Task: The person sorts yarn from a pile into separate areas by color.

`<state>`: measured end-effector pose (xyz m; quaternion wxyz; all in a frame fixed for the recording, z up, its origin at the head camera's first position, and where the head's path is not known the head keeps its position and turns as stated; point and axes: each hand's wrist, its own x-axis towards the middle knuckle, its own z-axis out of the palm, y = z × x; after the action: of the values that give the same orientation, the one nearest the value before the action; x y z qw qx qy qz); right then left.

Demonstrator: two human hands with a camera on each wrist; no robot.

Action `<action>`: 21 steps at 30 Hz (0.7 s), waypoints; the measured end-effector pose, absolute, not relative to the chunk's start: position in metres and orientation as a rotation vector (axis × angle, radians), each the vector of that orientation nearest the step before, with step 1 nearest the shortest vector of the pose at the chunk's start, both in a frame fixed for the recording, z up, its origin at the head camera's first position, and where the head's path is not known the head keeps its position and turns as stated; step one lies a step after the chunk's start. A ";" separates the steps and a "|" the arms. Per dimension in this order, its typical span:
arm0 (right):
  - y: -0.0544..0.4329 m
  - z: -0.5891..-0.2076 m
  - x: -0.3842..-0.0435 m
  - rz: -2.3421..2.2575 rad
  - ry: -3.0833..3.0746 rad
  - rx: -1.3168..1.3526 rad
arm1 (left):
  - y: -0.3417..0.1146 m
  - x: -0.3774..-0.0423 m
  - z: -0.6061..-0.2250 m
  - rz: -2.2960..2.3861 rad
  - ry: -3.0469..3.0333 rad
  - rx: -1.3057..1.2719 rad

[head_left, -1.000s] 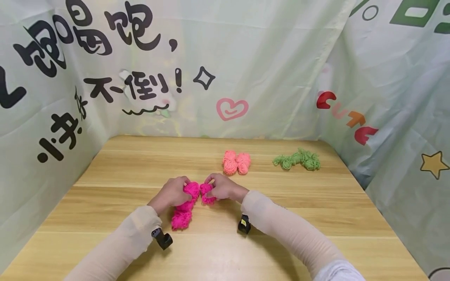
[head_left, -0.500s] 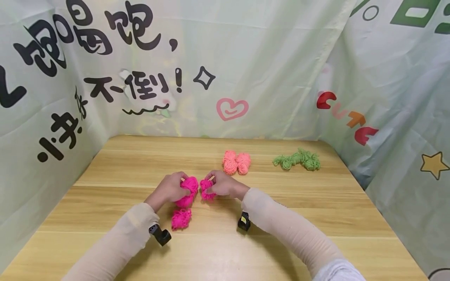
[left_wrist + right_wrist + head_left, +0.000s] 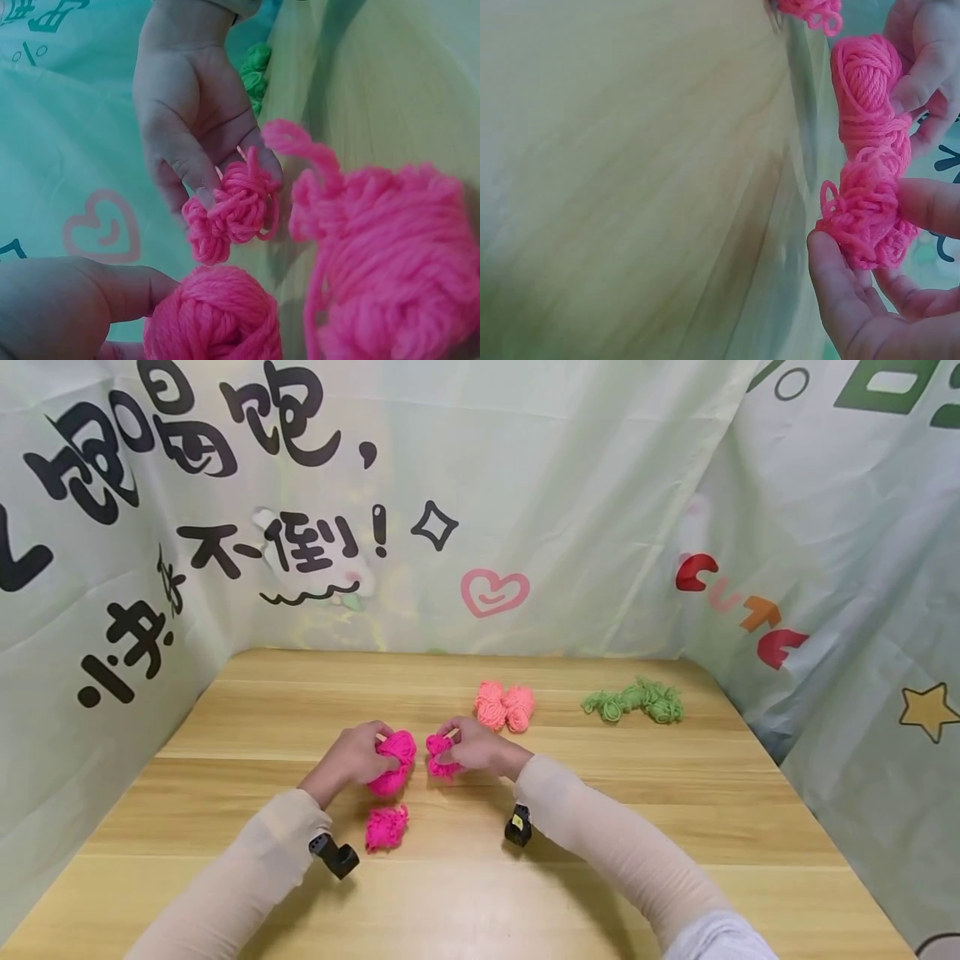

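Observation:
My left hand [image 3: 351,757] grips a bright pink skein of yarn [image 3: 393,777] near the middle of the table, its thumb across the near side. Facing it, my right hand [image 3: 480,748] pinches a smaller, looser bundle of pink yarn [image 3: 439,767] between thumb and fingers. A narrow gap parts the two in the head view. On the wood nearer the body lies a third pink yarn bundle [image 3: 387,828], touched by neither hand. The left wrist view shows the wound strands of the left skein [image 3: 217,315]. In the right wrist view, loose loops stick out of the right bundle [image 3: 866,214].
Two joined coral yarn balls [image 3: 505,707] lie just behind my right hand. Farther right is a tangled green yarn skein [image 3: 637,700]. Printed cloth [image 3: 585,527] hangs around the back and sides of the wooden table [image 3: 660,827].
The left hand has moved back and left with its skein, away from the third bundle, which stays put. My right hand has shifted slightly farther back with its bundle. The gap between the hands has widened.

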<state>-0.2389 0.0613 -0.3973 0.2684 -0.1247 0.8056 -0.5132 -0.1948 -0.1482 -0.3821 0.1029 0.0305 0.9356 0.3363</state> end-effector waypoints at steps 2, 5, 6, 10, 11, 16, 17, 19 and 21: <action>0.061 -0.396 -0.240 -1.400 2.159 -0.322 | -0.150 -0.196 -0.382 0.993 2.766 0.092; 0.060 -0.395 -0.241 -1.446 2.129 -0.294 | -0.152 -0.197 -0.381 1.004 2.764 0.087; 0.059 -0.395 -0.241 -1.462 2.122 -0.283 | -0.152 -0.197 -0.381 1.003 2.766 0.091; 0.057 -0.395 -0.241 -1.521 2.102 -0.249 | -0.154 -0.199 -0.380 1.009 2.764 0.090; 0.057 -0.395 -0.241 -1.530 2.100 -0.247 | -0.155 -0.199 -0.380 1.011 2.763 0.089; 0.055 -0.396 -0.241 -1.555 2.087 -0.252 | -0.158 -0.201 -0.380 1.030 2.764 0.081; 0.055 -0.397 -0.242 -1.553 2.090 -0.252 | -0.158 -0.201 -0.380 1.038 2.762 0.079; 0.054 -0.397 -0.243 -1.554 2.098 -0.249 | -0.160 -0.201 -0.379 1.048 2.762 0.086; 0.054 -0.398 -0.244 -1.560 2.101 -0.240 | -0.161 -0.201 -0.378 1.048 2.766 0.085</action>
<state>-0.2444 0.0537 -0.3984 0.2541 -0.0883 0.7733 -0.5741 -0.2014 -0.1613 -0.3783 0.0909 0.0288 0.9309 0.3525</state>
